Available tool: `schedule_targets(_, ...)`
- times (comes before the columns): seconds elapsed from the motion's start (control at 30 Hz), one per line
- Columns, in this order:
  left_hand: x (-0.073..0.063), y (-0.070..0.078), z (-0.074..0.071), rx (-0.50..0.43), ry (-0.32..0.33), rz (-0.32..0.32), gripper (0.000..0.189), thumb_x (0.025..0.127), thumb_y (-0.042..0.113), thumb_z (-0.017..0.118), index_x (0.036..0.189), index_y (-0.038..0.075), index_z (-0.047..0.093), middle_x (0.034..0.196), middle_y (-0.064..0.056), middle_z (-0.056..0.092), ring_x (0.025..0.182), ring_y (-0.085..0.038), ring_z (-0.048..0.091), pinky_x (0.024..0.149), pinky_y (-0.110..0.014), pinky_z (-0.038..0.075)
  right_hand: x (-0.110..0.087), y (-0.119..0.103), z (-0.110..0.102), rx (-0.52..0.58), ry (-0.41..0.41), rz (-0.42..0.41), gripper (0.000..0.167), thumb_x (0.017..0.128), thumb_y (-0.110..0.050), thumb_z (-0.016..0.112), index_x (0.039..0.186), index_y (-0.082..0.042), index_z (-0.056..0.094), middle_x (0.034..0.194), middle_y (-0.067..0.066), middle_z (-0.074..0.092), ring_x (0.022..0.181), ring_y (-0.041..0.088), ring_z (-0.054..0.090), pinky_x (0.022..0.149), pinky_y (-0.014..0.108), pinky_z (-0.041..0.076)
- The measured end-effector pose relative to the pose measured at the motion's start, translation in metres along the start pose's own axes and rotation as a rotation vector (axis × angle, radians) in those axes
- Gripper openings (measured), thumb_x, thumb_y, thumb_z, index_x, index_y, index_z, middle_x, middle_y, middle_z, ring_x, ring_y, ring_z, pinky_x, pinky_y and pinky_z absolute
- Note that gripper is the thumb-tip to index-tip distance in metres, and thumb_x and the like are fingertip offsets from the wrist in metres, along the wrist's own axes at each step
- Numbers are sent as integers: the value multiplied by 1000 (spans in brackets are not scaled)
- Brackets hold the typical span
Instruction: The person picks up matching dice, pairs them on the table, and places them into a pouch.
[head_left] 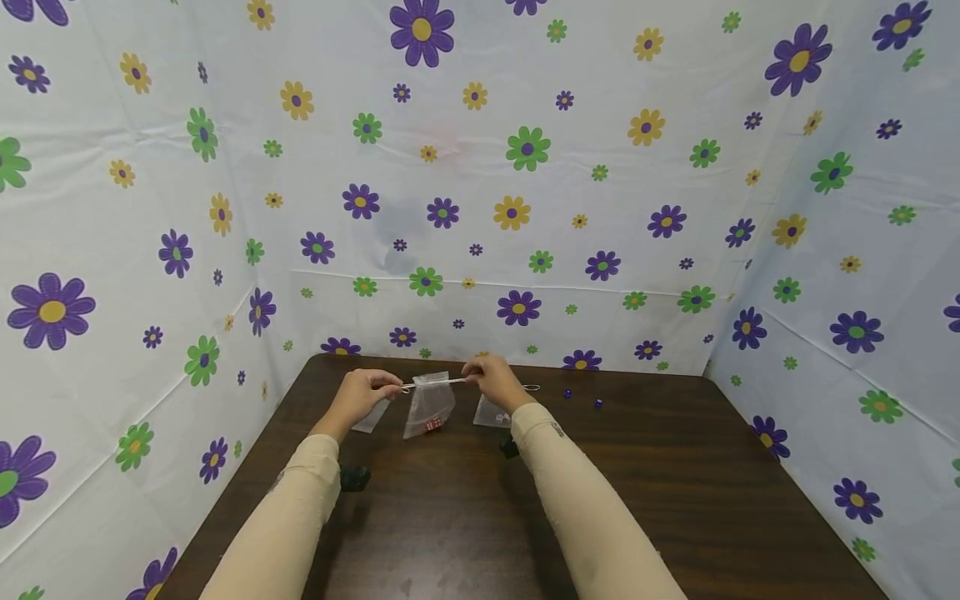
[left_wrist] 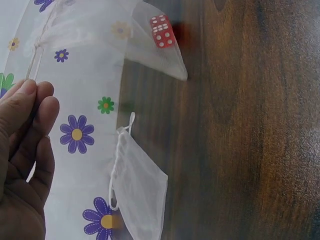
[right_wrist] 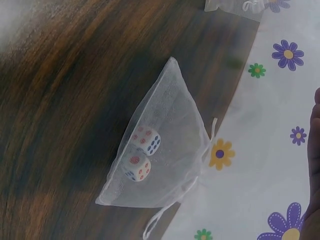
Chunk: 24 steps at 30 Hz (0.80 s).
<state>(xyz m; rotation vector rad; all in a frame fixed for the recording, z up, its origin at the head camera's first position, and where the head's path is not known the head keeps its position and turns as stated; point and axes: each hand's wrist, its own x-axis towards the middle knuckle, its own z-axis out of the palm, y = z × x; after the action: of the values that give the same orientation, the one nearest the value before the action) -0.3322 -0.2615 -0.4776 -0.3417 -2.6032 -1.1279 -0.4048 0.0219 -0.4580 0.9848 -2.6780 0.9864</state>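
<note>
A sheer white drawstring bag [head_left: 433, 402] hangs between my hands, with red dice [left_wrist: 162, 31] in its lower corner. Its cord stretches out to both sides of the gathered mouth. My left hand [head_left: 358, 400] pinches the cord's left end between thumb and fingertips. At the right end, the fingers of my right hand [head_left: 495, 382] grip the cord; only that hand's edge enters the right wrist view. Below the right hand, a second sheer bag [right_wrist: 175, 120] lies on the table with two white dice [right_wrist: 141, 152] inside. A third white bag [left_wrist: 142, 185] lies beside the left hand.
Two small blue dice [head_left: 567, 393] rest on the dark wooden table [head_left: 660, 483], right of my right hand. Flower-printed white cloth [head_left: 480, 183] rises behind the table and along both sides. A dark wrist device [head_left: 355, 478] shows below the left wrist.
</note>
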Motion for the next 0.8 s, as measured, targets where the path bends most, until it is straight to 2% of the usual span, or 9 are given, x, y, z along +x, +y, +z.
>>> schedule_targets(0.37, -2, -1, -1, -14, 2, 12, 11, 93, 11, 75, 101, 5, 79, 89, -6, 77, 78, -19, 72, 78, -46, 58, -2, 9, 0, -30, 57, -66, 4, 92, 1, 71, 95, -1, 73, 94, 10, 73, 86, 22, 68, 77, 34, 56)
schedule_targets(0.53, -2, -2, -2, -18, 5, -6, 10, 93, 12, 75, 99, 6, 80, 87, -5, 77, 78, -18, 71, 79, -46, 57, -3, 10, -1, -10, 56, -43, 6, 93, 1, 69, 95, -3, 73, 95, 9, 73, 88, 22, 68, 79, 33, 56)
schedule_targets(0.63, -2, -2, -1, -14, 8, 2, 9, 93, 12, 75, 98, 6, 80, 87, -4, 77, 77, -18, 71, 78, -46, 58, -4, 10, -1, 9, 58, -28, 7, 93, 2, 69, 94, -3, 73, 94, 9, 73, 89, 25, 69, 79, 34, 56)
schedule_targets(0.8, -2, -1, -1, -4, 19, 14, 9, 93, 13, 76, 98, 6, 79, 85, -4, 77, 76, -15, 70, 76, -43, 57, -5, 11, -1, -1, 72, -27, 6, 93, 2, 69, 94, -3, 73, 93, 8, 72, 88, 23, 68, 78, 34, 56)
